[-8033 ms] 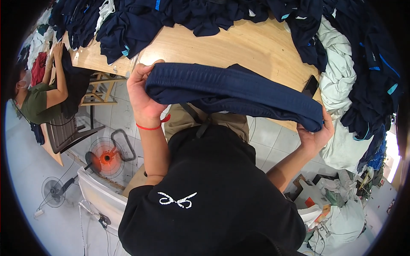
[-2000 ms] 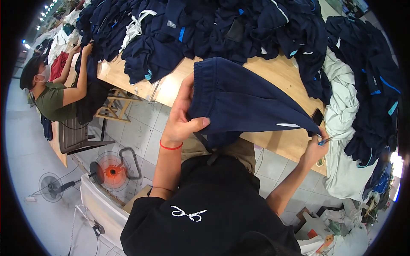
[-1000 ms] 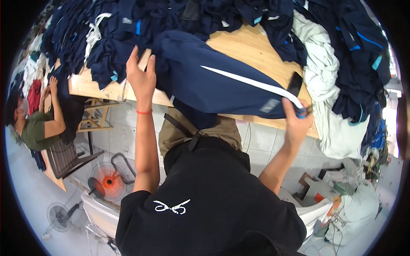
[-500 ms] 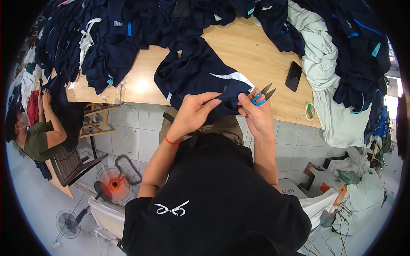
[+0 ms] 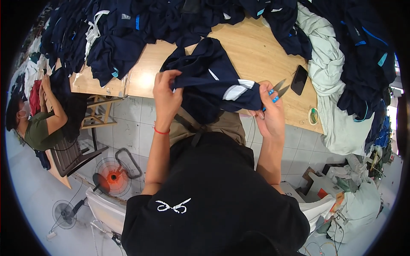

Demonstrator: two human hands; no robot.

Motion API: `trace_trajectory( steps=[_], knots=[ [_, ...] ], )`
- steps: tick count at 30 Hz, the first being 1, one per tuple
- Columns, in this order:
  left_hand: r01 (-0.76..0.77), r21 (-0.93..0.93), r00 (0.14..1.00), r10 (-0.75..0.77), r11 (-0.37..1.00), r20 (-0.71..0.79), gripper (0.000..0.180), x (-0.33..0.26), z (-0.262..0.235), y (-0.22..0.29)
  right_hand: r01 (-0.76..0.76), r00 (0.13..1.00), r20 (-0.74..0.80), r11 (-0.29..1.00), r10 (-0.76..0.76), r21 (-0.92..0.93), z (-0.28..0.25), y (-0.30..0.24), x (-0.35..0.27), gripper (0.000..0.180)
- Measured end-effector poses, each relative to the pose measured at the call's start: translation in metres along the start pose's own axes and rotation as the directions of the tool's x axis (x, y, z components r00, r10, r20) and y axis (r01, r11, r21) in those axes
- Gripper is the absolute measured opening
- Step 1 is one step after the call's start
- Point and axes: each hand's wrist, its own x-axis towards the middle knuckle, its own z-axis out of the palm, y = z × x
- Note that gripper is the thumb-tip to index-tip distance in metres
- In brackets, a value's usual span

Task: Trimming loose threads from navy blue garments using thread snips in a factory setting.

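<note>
A navy garment [image 5: 200,102] with white panels is stretched between my two hands at the table's front edge. My left hand [image 5: 168,96] pinches its left end between thumb and fingers. At the other end, my right hand [image 5: 271,114] grips the cloth by a corner. Tucked in that same right hand are small scissors [image 5: 279,88] with blue handles, their dark blades apart and pointing up to the right. The far part of the garment lies bunched on the wooden table [image 5: 244,42].
Heaps of navy garments [image 5: 119,51] line the table's far side. A black phone [image 5: 299,80] and a tape roll [image 5: 313,116] lie at the right, beside pale cloth [image 5: 324,55]. A co-worker [image 5: 40,121] handles cloth at far left, near a fan [image 5: 113,177].
My hands have moved apart, the left going left and up, the right slightly right. The cloth between them is now drawn out straight, showing more white panel.
</note>
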Motion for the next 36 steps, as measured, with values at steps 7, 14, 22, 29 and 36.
trace_trajectory(
  steps=[7, 14, 22, 29, 36],
  knots=[
    [0.712, -0.62, 0.626, -0.699, 0.33, 0.346, 0.011, -0.04, -0.008, -0.019, 0.056, 0.996, -0.059, 0.983, -0.067, -0.175, -0.015, -0.007, -0.001, 0.019],
    [0.483, -0.638, 0.57, -0.337, -0.6, 0.749, 0.032, -0.031, -0.045, -0.043, -0.009, 1.0, 0.0, 0.994, 0.009, 0.105, -0.035, 0.0, 0.007, 0.019],
    [0.294, -0.885, 0.799, -0.416, -0.36, 0.434, 0.02, -0.014, -0.053, -0.015, -0.189, 0.973, -0.062, 0.922, 0.222, 0.338, -0.049, 0.002, 0.001, 0.016],
    [0.248, -0.904, 0.865, -0.341, -0.348, 0.369, 0.023, -0.018, -0.056, -0.004, -0.155, 0.987, 0.088, 0.934, 0.134, 0.32, -0.056, 0.005, 0.005, 0.022],
    [0.264, -0.72, 0.941, 0.008, -0.642, 0.338, 0.087, -0.012, -0.028, 0.023, -0.228, 0.961, -0.035, 0.859, 0.274, 0.459, -0.071, 0.008, 0.016, 0.04]
  ],
)
